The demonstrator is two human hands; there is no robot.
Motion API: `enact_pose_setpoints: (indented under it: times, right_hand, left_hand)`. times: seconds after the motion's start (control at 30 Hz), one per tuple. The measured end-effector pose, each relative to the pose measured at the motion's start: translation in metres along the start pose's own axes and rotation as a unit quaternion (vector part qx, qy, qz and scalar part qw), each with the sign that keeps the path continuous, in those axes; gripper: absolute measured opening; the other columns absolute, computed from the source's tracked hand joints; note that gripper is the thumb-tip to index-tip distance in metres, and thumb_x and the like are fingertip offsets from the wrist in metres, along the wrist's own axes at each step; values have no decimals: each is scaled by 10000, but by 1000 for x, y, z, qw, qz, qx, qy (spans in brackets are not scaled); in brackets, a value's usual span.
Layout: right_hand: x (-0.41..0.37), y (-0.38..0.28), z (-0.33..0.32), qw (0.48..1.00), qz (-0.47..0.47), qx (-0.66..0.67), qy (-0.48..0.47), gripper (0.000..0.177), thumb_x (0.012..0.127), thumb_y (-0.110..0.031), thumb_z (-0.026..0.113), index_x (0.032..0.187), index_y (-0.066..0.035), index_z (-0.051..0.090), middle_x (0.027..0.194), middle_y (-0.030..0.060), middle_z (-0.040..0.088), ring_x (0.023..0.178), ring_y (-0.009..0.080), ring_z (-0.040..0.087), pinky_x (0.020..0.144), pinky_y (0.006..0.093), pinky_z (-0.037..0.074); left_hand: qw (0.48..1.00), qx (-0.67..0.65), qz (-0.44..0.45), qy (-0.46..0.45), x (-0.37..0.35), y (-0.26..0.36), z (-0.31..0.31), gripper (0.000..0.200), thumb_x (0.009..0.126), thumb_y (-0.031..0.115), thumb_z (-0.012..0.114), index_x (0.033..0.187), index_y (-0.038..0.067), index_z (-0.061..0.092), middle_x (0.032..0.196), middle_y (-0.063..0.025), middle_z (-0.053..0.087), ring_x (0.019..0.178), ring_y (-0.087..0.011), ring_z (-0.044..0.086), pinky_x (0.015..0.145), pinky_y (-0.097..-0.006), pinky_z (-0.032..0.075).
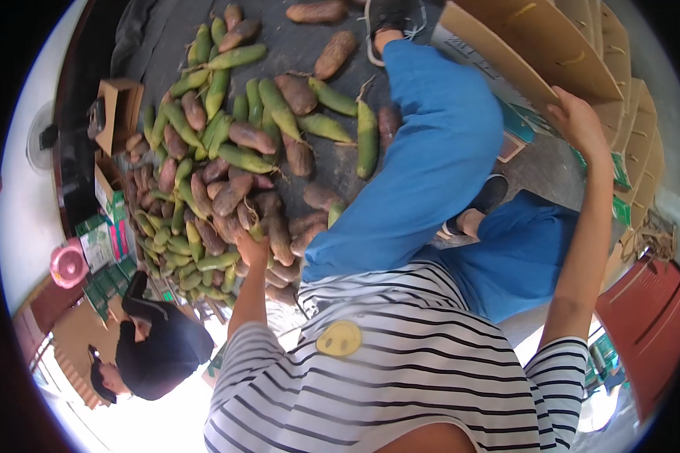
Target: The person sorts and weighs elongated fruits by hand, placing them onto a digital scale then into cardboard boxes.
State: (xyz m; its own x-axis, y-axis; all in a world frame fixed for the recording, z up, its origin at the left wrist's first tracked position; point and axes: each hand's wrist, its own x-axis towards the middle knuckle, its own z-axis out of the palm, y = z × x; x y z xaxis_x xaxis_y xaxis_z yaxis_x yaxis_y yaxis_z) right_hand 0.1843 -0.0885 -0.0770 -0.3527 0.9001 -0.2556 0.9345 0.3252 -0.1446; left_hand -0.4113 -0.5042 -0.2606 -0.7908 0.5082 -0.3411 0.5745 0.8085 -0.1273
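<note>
On the left, my left hand (252, 248) reaches into a big pile of produce, its fingers closed round the lower end of a brownish tuber (246, 216). Brown tubers (232, 195) and long green vegetables (278, 109) lie around and beyond it. On the right, my right hand (576, 121) grips the edge of an open cardboard box (533, 57), thumb and fingers on its near wall. The visible inner wall of this box is bare brown cardboard.
Stacked cardboard (642, 143) curves down the right side. My bent leg in blue trousers (423, 158) lies between pile and box. At lower left a person in dark clothes (162, 351) bends near green boxes (109, 287). A pink round object (69, 264) stands at far left.
</note>
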Motion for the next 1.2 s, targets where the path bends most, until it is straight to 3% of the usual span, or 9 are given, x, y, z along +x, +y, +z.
enact_pose_setpoints:
  times: [0.2, 0.27, 0.33, 0.47, 0.6, 0.83, 1.0, 1.1, 1.2]
  right_hand:
    - [1, 13, 12, 999, -11, 18, 43, 311, 841, -176, 596, 1117, -34, 575, 1005, 208, 631, 980, 374, 585, 814, 460, 469]
    - [-1, 10, 11, 999, -7, 24, 46, 293, 837, -176, 601, 1091, -32, 577, 979, 202, 637, 969, 371, 589, 803, 465, 471]
    - [-3, 3, 5, 999, 5, 27, 25, 264, 839, -174, 599, 1060, -31, 579, 953, 192, 642, 954, 363, 596, 792, 463, 475]
    - [-3, 4, 8, 1000, 3, 30, 7, 268, 841, -163, 593, 1076, -35, 571, 944, 200, 638, 928, 381, 592, 771, 461, 469]
    - [-3, 5, 12, 999, 17, 39, 22, 245, 837, -160, 599, 1053, -45, 587, 916, 205, 634, 903, 378, 596, 760, 460, 471]
    - [-3, 1, 2, 1000, 21, 15, -14, 304, 821, -182, 622, 1093, -48, 595, 960, 201, 641, 930, 377, 598, 783, 455, 479]
    - [0, 15, 18, 999, -31, 14, 22, 298, 820, -165, 614, 1093, -49, 591, 985, 213, 631, 947, 392, 585, 798, 457, 469]
    - [6, 23, 15, 999, -30, 30, 14, 308, 834, -171, 591, 1123, -64, 581, 1025, 200, 627, 991, 372, 580, 829, 446, 466]
    - [4, 10, 4, 999, -16, 50, -12, 269, 848, -131, 569, 1096, -28, 565, 989, 218, 616, 955, 397, 566, 800, 428, 450]
  left_hand:
    - [917, -165, 307, 194, -3, 120, -102, 630, 679, 204, 761, 1199, -2, 471, 1115, -209, 522, 1057, -410, 476, 920, -439, 390]
    - [833, -467, 279, 101, 3, 185, -132, 542, 778, 100, 740, 1227, -11, 458, 1161, -139, 517, 1066, -252, 535, 895, -380, 463]
    - [755, -562, 320, 106, -26, 266, -186, 544, 796, 67, 727, 1244, -9, 429, 1198, -132, 500, 1049, -211, 549, 901, -343, 478]
    - [579, -640, 486, 135, -94, 403, -265, 602, 758, -32, 725, 1252, -54, 382, 1185, -170, 529, 1086, -248, 560, 957, -363, 462]
    - [431, -693, 575, -57, -142, 498, -289, 440, 758, 30, 744, 1124, -64, 518, 1027, -89, 626, 906, -139, 612, 821, -272, 498]
    - [681, -504, 531, -16, -96, 479, -220, 384, 854, 178, 673, 1132, -36, 519, 1061, -113, 605, 967, -153, 587, 803, -295, 496]
    - [838, -351, 407, -98, -2, 309, -84, 330, 798, 183, 688, 1033, -3, 551, 893, -124, 574, 811, -239, 566, 723, -325, 459]
    - [923, -48, 381, -15, 17, 193, -48, 408, 750, 228, 711, 1053, 19, 538, 1023, -183, 559, 964, -347, 558, 829, -410, 464]
    - [973, 56, 224, 5, 30, 116, -40, 533, 737, 254, 715, 1165, 47, 474, 1169, -179, 514, 1114, -357, 495, 902, -440, 446]
